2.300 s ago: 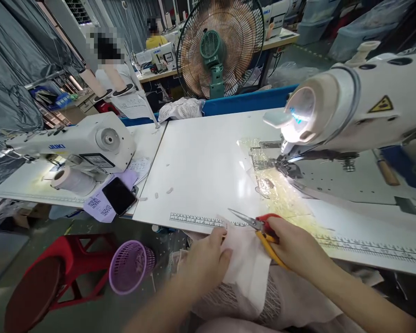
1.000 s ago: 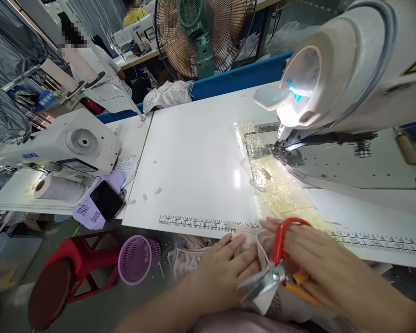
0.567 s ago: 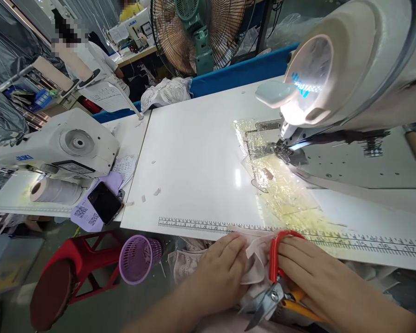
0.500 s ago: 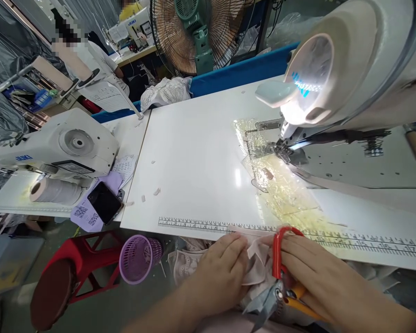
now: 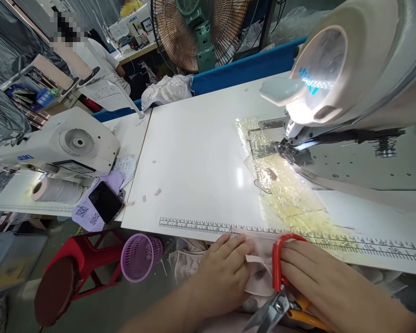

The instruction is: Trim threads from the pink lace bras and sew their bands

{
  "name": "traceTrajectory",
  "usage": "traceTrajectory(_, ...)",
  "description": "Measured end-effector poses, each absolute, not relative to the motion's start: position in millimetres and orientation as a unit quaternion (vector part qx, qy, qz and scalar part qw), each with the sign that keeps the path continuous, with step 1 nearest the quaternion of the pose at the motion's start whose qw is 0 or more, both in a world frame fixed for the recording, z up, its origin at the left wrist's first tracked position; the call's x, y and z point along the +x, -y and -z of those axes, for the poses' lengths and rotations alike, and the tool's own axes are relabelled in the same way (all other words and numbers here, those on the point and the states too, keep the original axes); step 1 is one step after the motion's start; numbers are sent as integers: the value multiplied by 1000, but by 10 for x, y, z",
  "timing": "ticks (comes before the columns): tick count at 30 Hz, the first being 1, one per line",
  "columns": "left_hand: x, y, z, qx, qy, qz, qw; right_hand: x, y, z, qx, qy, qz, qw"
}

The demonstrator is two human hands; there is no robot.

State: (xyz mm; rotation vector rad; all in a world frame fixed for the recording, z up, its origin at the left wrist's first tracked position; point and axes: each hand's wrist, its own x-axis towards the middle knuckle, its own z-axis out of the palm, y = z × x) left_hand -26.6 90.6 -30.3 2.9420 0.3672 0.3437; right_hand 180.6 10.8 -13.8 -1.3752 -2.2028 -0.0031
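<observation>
Pale pink fabric point(image 5: 260, 280) runs over the table's front edge, between my two hands. My left hand point(image 5: 225, 273) is closed on its left side, fingertips resting at the printed ruler. My right hand point(image 5: 319, 273) lies at the fabric's right side, with the red-handled scissors point(image 5: 277, 296) held in it, blades pointing down and left, slightly apart. Below that palm, an orange handle point(image 5: 307, 319) shows in part; what it belongs to is hidden. More lace-like fabric point(image 5: 187, 266) hangs below the edge beside my left hand.
A sewing machine point(image 5: 326, 83) with its lamp lit stands at right, with yellowish clear film point(image 5: 287, 194) around its needle area. A second machine point(image 5: 69, 143), a phone point(image 5: 106, 202), a purple basket point(image 5: 142, 256) and a red stool point(image 5: 86, 259) are at left. A fan point(image 5: 204, 41) and a seated person are behind.
The pink fabric lies flatter and wider along the table edge between my hands. My left fingers are a little more spread, and the scissors have tipped slightly lower.
</observation>
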Motion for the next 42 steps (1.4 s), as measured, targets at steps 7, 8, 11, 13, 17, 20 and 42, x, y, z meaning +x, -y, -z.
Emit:
traceTrajectory(7,-289,-912,292,977,-141,-134,83,1927,110,293,-529,821,29,214)
traceTrajectory(8,-293,-918,287,978,-141,-129,83,1943,135,312,-531,821,23,208)
traceTrajectory(11,-300,-932,276,981,-141,-106,79,1968,182,346,-540,818,3,195)
traceTrajectory(13,-303,-937,273,983,-140,-94,76,1966,184,342,-545,816,5,194)
traceTrajectory(17,-300,-944,264,982,-138,-97,81,1946,152,277,-557,799,34,224)
traceTrajectory(20,-280,-955,228,981,-138,-104,87,1938,150,229,-578,779,14,242)
traceTrajectory(42,-243,-956,132,984,-147,-93,47,2049,254,251,-599,768,-20,223)
